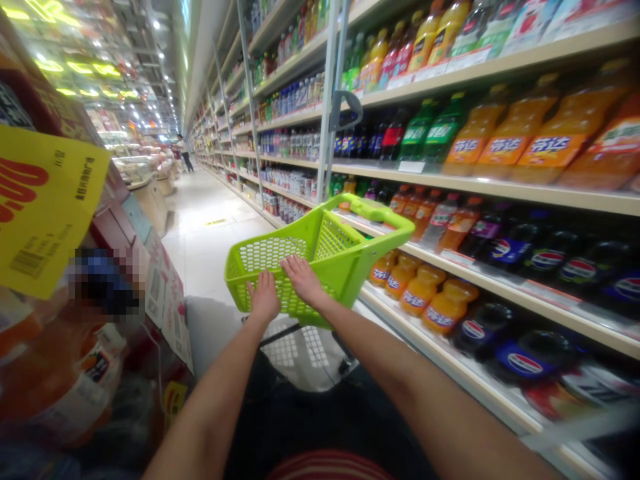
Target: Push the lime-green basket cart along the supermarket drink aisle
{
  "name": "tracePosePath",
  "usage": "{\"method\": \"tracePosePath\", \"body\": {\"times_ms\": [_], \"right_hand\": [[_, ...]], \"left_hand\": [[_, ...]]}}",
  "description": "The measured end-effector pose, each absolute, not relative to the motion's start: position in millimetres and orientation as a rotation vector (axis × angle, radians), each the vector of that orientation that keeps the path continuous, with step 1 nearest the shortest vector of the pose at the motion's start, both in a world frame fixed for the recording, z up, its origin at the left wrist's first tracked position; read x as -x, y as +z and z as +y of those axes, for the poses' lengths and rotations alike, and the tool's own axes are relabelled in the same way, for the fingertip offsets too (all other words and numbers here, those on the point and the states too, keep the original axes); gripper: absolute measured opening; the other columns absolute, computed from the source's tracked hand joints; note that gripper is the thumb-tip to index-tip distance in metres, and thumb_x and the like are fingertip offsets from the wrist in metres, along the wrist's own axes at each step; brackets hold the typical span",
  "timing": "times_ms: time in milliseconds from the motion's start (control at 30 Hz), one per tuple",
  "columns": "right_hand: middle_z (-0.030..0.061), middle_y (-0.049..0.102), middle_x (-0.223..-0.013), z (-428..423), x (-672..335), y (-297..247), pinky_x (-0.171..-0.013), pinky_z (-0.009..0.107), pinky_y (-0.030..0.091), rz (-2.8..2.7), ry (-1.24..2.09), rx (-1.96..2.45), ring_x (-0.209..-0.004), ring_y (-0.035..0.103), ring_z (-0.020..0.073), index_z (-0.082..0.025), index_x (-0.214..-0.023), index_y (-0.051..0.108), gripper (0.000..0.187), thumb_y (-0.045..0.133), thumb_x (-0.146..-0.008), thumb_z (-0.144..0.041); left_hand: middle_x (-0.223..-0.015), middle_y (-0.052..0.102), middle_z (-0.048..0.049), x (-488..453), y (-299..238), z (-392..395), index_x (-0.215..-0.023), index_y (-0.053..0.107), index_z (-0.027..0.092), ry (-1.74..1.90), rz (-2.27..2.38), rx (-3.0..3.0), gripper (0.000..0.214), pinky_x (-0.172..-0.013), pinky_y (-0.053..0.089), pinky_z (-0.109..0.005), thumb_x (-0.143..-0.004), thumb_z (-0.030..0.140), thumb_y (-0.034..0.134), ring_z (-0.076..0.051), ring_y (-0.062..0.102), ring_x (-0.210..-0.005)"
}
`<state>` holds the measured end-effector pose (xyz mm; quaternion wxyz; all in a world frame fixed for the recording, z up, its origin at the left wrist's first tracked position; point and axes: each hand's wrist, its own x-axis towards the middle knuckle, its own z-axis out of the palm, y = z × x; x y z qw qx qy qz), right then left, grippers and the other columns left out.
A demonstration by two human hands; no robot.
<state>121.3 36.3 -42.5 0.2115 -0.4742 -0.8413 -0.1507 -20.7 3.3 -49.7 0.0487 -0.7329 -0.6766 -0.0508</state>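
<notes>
A bright green plastic shopping cart (pixel 353 280) stands in front of me, turned sideways to my body. Its perforated basket points to the left, and its push handle is at the right by the shelves. My left hand (pixel 264 295) rests against the near side of the basket, fingers stretched out and apart. Close beside it, my right hand (pixel 303 280) lies flat on the same side near the top rim, fingers extended. Neither hand holds anything. No goods show inside the visible part of the basket.
Shelves (pixel 500 190) of soft drink bottles line the right side, close to the cart handle. At left, a yellow price sign (pixel 47 207) and stacked goods stand near me. The tiled aisle (pixel 200 230) runs ahead to a distant person (pixel 185 153).
</notes>
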Motion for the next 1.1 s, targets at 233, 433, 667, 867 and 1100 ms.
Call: {"method": "tracePosePath", "body": {"times_ms": [233, 433, 667, 867, 1100], "right_hand": [[0.0146, 0.032, -0.140, 36.0, -173.7, -40.7, -0.105, 0.047, 0.025, -2.204, -0.487, 1.403, -0.132, 0.024, 0.0247, -0.011, -0.133, 0.037, 0.053, 0.031, -0.082, -0.001], [0.0142, 0.036, -0.139, 39.6, -210.7, -30.5, -0.104, 0.048, 0.028, -2.126, -0.560, 1.376, -0.132, 0.024, 0.0247, -0.012, -0.132, 0.039, 0.052, 0.031, -0.082, -0.001], [0.0133, 0.035, -0.139, 31.2, -275.6, -38.5, -0.104, 0.049, 0.027, -2.032, -0.675, 1.272, -0.135, 0.015, 0.0220, -0.012, -0.132, 0.038, 0.050, 0.029, -0.084, -0.002], [0.0133, 0.038, -0.137, 29.8, -274.7, -73.5, -0.105, 0.049, 0.026, -2.068, -0.668, 1.220, -0.134, 0.017, 0.0216, -0.012, -0.130, 0.041, 0.046, 0.031, -0.086, -0.005], [0.0152, 0.049, -0.129, 17.4, -269.2, -135.5, -0.100, 0.047, 0.035, -2.226, -0.507, 1.275, -0.130, 0.030, 0.0229, -0.009, -0.122, 0.050, 0.046, 0.030, -0.083, 0.000]], "left_hand": [[-0.149, 0.010, -0.0106, -22.2, -35.0, 1.1, -0.139, 0.015, 0.009, -0.127, -2.003, 2.299, 0.076, -0.106, 0.012, -0.056, -0.069, 0.016, 0.043, -0.025, 0.009, -0.136], [-0.149, 0.007, -0.0105, -52.7, -28.9, 3.1, -0.139, 0.015, 0.008, -0.037, -1.935, 2.365, 0.076, -0.105, 0.013, -0.057, -0.069, 0.016, 0.043, -0.023, 0.009, -0.136], [-0.149, 0.006, -0.0114, -67.3, -30.0, -1.7, -0.139, 0.016, 0.008, -0.064, -1.923, 2.342, 0.077, -0.106, 0.011, -0.055, -0.068, 0.015, 0.045, -0.024, 0.008, -0.136], [-0.149, 0.009, -0.0110, -97.1, -41.7, -18.7, -0.138, 0.017, 0.008, -0.139, -1.748, 2.487, 0.073, -0.107, 0.008, -0.055, -0.070, 0.017, 0.043, -0.024, 0.009, -0.136], [-0.148, 0.013, -0.0105, -102.6, -55.4, -32.2, -0.138, 0.020, 0.010, -0.089, -1.752, 2.556, 0.069, -0.107, 0.008, -0.053, -0.073, 0.017, 0.041, -0.022, 0.012, -0.136]]}}
